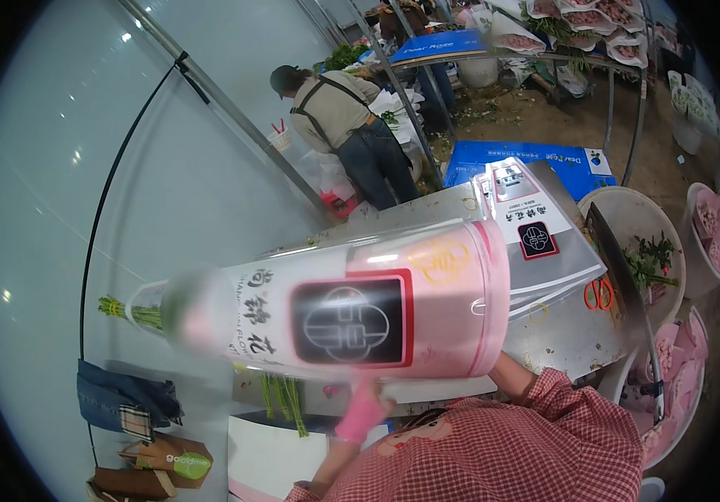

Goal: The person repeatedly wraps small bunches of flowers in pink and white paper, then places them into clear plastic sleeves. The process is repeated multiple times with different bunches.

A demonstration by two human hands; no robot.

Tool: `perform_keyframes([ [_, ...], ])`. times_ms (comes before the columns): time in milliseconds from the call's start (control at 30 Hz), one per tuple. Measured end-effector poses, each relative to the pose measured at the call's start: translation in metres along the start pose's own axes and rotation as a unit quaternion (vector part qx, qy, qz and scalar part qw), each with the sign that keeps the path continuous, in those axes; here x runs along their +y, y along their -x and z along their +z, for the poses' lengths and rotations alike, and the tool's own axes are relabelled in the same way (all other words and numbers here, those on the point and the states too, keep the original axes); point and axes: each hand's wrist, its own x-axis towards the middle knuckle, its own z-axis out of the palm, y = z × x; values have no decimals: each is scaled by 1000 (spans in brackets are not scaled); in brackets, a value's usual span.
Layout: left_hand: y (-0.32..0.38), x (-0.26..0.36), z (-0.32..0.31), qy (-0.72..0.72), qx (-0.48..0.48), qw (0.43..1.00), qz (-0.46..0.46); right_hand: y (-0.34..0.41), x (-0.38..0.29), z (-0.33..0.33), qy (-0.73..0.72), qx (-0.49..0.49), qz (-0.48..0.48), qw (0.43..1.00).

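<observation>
A large wrapped flower bunch (454, 307) lies across the view in a clear printed sleeve with pink wrapping. Its green stems (146, 314) stick out at the left, beyond a strongly blurred pink and green patch. My left hand (363, 411), in a pink glove, is at the sleeve's lower edge; its fingertips are blurred and its grip is unclear. My right forearm runs up behind the sleeve's wide right end, which hides my right hand. Cut green stems (283, 401) lie below the bunch. Flat printed sleeves (561, 263) are stacked on the metal table (545, 339).
Orange-handled scissors (599, 294) lie near the table's right edge. Beyond it stand a bin with leafy cuttings (671, 216) and buckets of wrapped flowers (705, 351). A metal pole (234, 116) slants at the upper left. A co-worker (347, 125) bends over another table.
</observation>
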Motion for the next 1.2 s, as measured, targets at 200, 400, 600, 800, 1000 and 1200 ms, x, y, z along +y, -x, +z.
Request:
perform_keyframes([
  [200, -26, 87, -82, 396, -46, 907, 133, 9, -7, -7, -49, -13, 2, 999],
  [400, -14, 69, -77, 290, 185, 935, 88, 18, -13, -1, 9, -38, -31, 999],
  [600, -2, 75, -109, 326, 309, 894, -7, 21, 28, -29, 56, -73, -26, 995],
  [800, 5, -16, -107, 306, 281, 910, -11, 36, 41, -57, 178, -69, 102, 976],
  [1000, 20, -83, -89, 360, 205, 904, -106, 50, 23, -116, 292, -146, 18, 945],
  [1200, 32, -110, -38, 301, 186, 910, -215, -3, -51, -181, 287, 229, 95, 925],
])
